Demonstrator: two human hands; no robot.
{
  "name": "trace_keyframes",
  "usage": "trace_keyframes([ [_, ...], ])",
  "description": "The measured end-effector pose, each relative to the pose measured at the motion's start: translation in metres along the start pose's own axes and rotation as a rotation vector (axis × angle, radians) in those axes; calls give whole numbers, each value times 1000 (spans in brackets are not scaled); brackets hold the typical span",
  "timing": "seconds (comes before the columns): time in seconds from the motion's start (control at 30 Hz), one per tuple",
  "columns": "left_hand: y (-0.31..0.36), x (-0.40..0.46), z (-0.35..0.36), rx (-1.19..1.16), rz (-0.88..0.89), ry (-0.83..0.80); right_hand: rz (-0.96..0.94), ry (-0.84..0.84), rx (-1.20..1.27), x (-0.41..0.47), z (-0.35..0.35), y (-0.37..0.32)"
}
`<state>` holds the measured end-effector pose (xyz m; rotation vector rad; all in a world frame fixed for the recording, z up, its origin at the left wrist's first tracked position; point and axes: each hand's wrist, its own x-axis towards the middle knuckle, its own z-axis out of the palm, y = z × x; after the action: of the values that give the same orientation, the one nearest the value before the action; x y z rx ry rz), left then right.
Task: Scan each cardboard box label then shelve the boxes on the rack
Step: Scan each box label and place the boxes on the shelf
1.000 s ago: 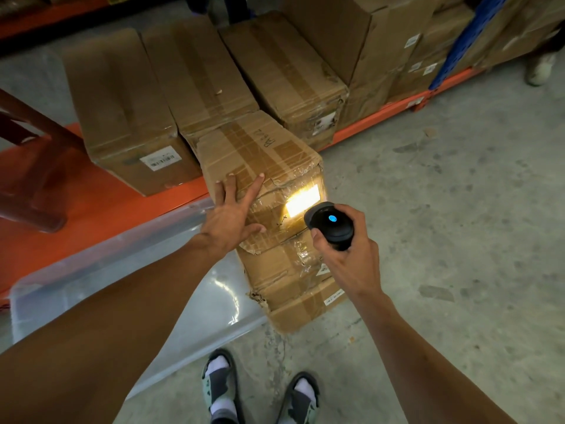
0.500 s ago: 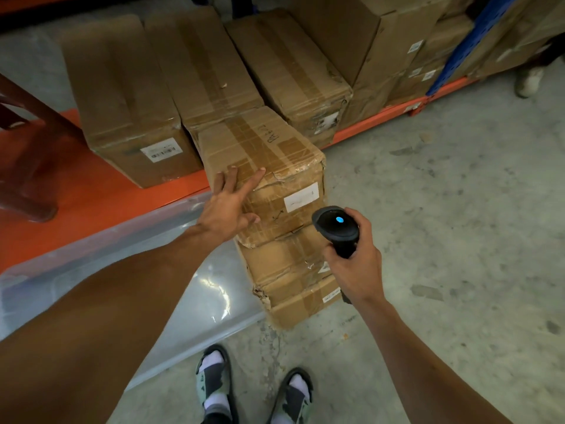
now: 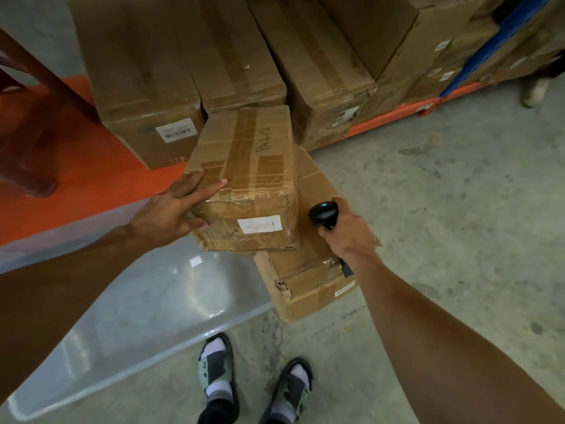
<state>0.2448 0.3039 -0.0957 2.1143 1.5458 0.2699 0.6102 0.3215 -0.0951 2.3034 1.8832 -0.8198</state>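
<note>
The orange rack [image 3: 91, 179] at 10 o'clock holds big brown boxes, so lift the top box [image 3: 247, 179] flat and slide it in beside them. The left hand [image 3: 171, 214] grips its crinkly, taped corner. The right hand [image 3: 345, 231] at 3 o'clock is curled around the smooth black scanner [image 3: 323, 213].

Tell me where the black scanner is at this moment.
In the head view, the black scanner is right of centre, held in the right hand, beside the right edge of the top box and above the lower boxes.
</note>
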Motion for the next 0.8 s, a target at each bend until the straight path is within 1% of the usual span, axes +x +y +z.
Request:
trace_keyframes([
  [0.07,-1,-1,0,-8,-3,4,37,-33,-34,3,6,-2],
  [0.17,-1,-3,2,-18,-23,1,59,1,-13,2,10,1],
  [0.23,-2,-3,2,-14,-33,-10,62,-5,0,-2,8,0],
  [0.3,-4,-4,3,-20,-29,-3,60,35,64,-11,6,-4],
  [0.37,-5,-5,4,-35,-26,22,38,181,246,-25,6,-13],
  [0.4,-5,-6,5,-51,-31,35,6,264,390,-34,7,-22],
  [0.43,-6,-6,6,-81,-39,46,-42,313,541,-41,8,-32],
  [0.5,-7,-4,6,-190,-57,51,-152,295,736,-48,13,-59],
  [0.57,-7,-2,5,-331,-112,53,-204,224,827,-42,18,-86],
  [0.63,-4,0,7,-460,-229,84,-169,195,861,-31,20,-109],
  [0.73,2,7,14,-681,-451,154,-54,181,880,-11,23,-120],
  [0.8,3,13,18,-837,-520,191,-30,175,932,-2,26,-118],
])
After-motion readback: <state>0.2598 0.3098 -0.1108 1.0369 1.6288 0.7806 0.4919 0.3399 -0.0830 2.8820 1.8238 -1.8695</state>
